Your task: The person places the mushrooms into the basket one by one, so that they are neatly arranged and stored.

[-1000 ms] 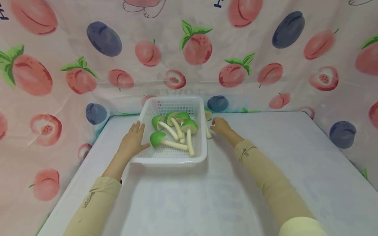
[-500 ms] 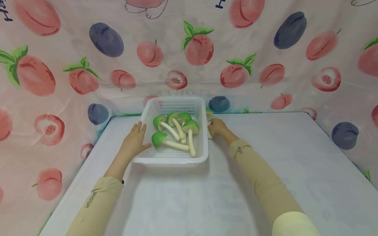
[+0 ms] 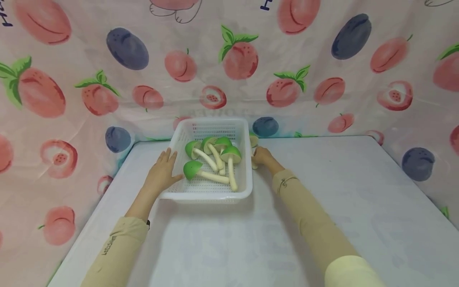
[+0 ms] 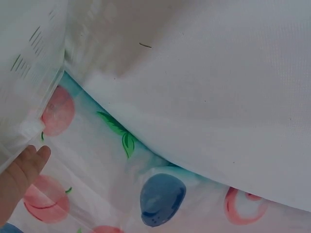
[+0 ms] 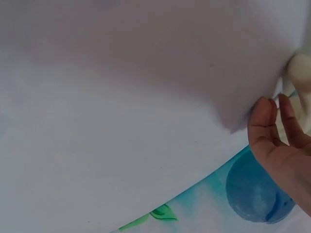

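Note:
In the head view, a white perforated plastic basket [image 3: 206, 195] holds several toy mushrooms [image 3: 193, 169] with green caps and pale stems. My left hand [image 3: 161, 171] rests at the basket's left rim, fingers spread straight and thumb over the edge. Outside the right wall lies another mushroom [image 3: 254, 140], its cap by the basket's back right and its stem running toward me. My right hand [image 3: 263, 156], fingers curled, grips this mushroom at its stem and hides the stem's middle. In the right wrist view, the pale stem end [image 5: 300, 70] shows just past the curled fingers.
The basket stands toward the back of a white-covered table [image 3: 229, 239]. Right behind the table hangs a cloth [image 3: 305, 48] printed with peaches and plums, which also runs along both sides. In the left wrist view, the basket wall [image 4: 29, 73] fills the upper left.
My right hand has moved a little left and in against the mushroom beside the basket, covering part of its stem. The left hand and the mushrooms in the basket stay in place.

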`<state>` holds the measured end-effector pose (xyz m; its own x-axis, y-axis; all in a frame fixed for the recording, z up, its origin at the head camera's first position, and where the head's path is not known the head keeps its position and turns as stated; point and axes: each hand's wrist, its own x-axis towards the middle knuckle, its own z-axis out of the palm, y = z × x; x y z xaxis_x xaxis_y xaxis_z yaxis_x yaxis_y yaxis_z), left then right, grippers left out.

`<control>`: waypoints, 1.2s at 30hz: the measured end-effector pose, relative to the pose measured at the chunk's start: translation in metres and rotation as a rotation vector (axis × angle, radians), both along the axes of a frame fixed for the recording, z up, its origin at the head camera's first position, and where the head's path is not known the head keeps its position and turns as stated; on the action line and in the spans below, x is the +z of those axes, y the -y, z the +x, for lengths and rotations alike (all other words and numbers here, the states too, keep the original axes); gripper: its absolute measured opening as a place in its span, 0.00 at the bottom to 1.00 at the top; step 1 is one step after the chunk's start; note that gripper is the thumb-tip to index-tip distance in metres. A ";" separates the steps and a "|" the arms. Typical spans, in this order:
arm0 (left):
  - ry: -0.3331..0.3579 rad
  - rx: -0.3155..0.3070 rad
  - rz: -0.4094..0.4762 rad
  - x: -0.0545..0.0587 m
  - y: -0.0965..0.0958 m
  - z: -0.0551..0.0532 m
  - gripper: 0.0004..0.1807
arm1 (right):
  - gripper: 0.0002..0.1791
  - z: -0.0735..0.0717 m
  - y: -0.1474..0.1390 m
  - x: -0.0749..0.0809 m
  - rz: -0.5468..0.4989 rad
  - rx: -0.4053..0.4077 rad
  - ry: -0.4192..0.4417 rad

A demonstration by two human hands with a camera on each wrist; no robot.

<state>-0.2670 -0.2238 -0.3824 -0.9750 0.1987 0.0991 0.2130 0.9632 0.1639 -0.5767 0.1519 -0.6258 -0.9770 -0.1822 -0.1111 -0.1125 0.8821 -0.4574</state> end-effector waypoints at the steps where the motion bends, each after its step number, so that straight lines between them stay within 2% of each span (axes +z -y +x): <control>1: 0.004 0.000 0.007 0.000 -0.001 0.000 0.46 | 0.36 -0.008 -0.003 -0.010 -0.005 0.001 0.005; 4: 0.011 0.003 0.011 0.001 -0.002 0.001 0.46 | 0.39 -0.027 -0.009 -0.031 -0.029 -0.004 0.025; 6: 0.010 0.007 0.016 0.001 -0.002 0.002 0.46 | 0.37 -0.027 -0.008 -0.031 -0.028 -0.002 0.028; 7: 0.007 0.006 0.014 0.002 -0.001 0.002 0.46 | 0.35 -0.022 -0.006 -0.028 -0.025 0.005 0.013; 9: 0.002 0.005 0.016 0.002 -0.001 0.002 0.46 | 0.29 -0.006 0.000 -0.011 -0.018 0.005 0.015; 12: -0.002 -0.003 0.019 0.003 -0.002 0.001 0.46 | 0.25 0.029 0.003 0.025 -0.042 0.015 0.049; 14: -0.002 -0.004 0.019 0.003 -0.002 0.001 0.46 | 0.27 0.047 0.000 0.042 -0.103 0.030 0.067; 16: -0.003 -0.002 0.020 0.002 -0.002 0.001 0.46 | 0.30 0.051 -0.005 0.045 -0.159 0.038 0.105; 17: -0.004 0.001 0.018 0.002 -0.002 0.001 0.46 | 0.32 0.047 -0.008 0.039 -0.184 0.040 0.119; 18: -0.005 0.002 0.020 0.002 -0.002 0.001 0.46 | 0.32 0.037 -0.011 0.027 -0.199 0.036 0.109; 21: -0.005 0.003 0.025 0.000 -0.002 0.001 0.46 | 0.32 -0.005 -0.019 -0.017 -0.198 -0.001 0.152; 23: -0.004 0.001 0.025 -0.001 -0.002 0.001 0.46 | 0.31 -0.032 -0.025 -0.049 -0.177 -0.018 0.144; 25: -0.005 -0.003 0.028 -0.001 -0.002 0.001 0.45 | 0.31 -0.044 -0.029 -0.062 -0.165 -0.028 0.124; 26: -0.007 -0.005 0.027 -0.001 -0.002 0.000 0.45 | 0.31 -0.044 -0.031 -0.061 -0.163 -0.031 0.110; 27: -0.011 -0.007 0.025 0.000 -0.003 -0.001 0.45 | 0.31 -0.037 -0.031 -0.054 -0.169 -0.034 0.097; 28: -0.010 -0.008 0.026 0.001 -0.003 -0.002 0.45 | 0.32 -0.023 -0.030 -0.038 -0.171 -0.031 0.084; 29: -0.011 -0.008 0.027 0.002 -0.003 -0.002 0.45 | 0.34 -0.024 -0.031 -0.037 -0.182 -0.036 0.084; 32: -0.008 -0.006 0.028 0.003 -0.002 -0.003 0.45 | 0.35 -0.012 -0.030 -0.024 -0.224 -0.075 0.102; 34: -0.005 -0.003 0.031 0.003 -0.001 -0.001 0.45 | 0.32 -0.002 -0.026 -0.017 -0.260 -0.102 0.123; 35: -0.006 -0.001 0.032 0.002 -0.001 0.000 0.45 | 0.30 -0.002 -0.025 -0.018 -0.277 -0.115 0.132; 36: -0.005 0.002 0.035 0.002 0.000 0.001 0.45 | 0.27 0.017 -0.020 0.000 -0.288 -0.120 0.151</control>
<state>-0.2657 -0.2239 -0.3808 -0.9749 0.1932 0.1106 0.2120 0.9573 0.1965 -0.5596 0.1716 -0.6260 -0.9697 -0.1121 -0.2171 0.0724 0.7169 -0.6934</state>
